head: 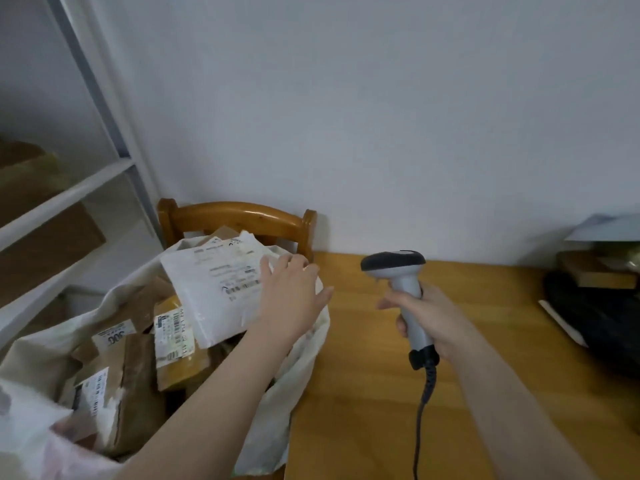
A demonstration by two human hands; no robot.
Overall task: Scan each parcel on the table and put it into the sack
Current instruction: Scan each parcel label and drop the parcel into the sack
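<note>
Parcel, a white mailer (214, 282), lies label-up atop the full sack (298, 375) at centre left. The left hand (294, 299) is spread flat on it, probably to settle it in. Right of centre, the right hand (429, 320) grips the scanner (394, 265) upright over the table (363, 393), seemingly ready for another scan.

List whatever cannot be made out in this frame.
Head view:
- Label on the white parcel: print blurred, its right edge under the left hand.
- Cable below the scanner in the right hand: cut off by the bottom edge.
- Dark pile at the table's right end: blurred, cut by the frame edge.
- Sack bottom: hidden by boxes.
</note>
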